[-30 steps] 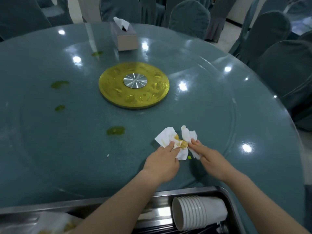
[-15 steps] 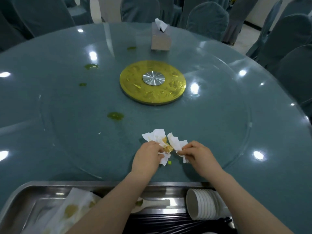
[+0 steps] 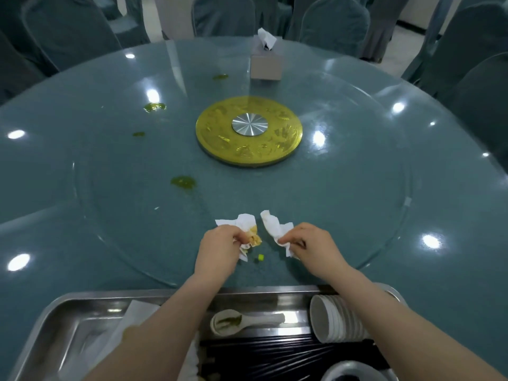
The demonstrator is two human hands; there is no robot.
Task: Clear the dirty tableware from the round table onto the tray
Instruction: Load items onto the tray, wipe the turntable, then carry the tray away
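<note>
My left hand [image 3: 220, 251] grips a crumpled, yellow-stained tissue [image 3: 244, 224] on the glass turntable [image 3: 357, 204]. A second white tissue piece [image 3: 276, 228] is pinched in my right hand [image 3: 313, 246]; a small gap separates the two pieces. A tiny green food scrap [image 3: 260, 257] lies on the glass between my hands. The steel tray [image 3: 90, 301] sits at the table's near edge, holding a stack of white bowls [image 3: 335, 318] on its side, a dirty white spoon [image 3: 242, 321], black chopsticks [image 3: 275, 353] and a soiled napkin [image 3: 121, 331].
A gold turntable hub [image 3: 248, 132] marks the middle of the round teal table [image 3: 41, 160]. A tissue box [image 3: 266, 63] stands behind it. Green sauce spills [image 3: 182, 182] dot the glass at left. Covered chairs [image 3: 334, 26] ring the table.
The tissue bundle was held together between both hands; now it is in two pieces, one in each hand, a little apart. The view has tilted down, showing more of the tray.
</note>
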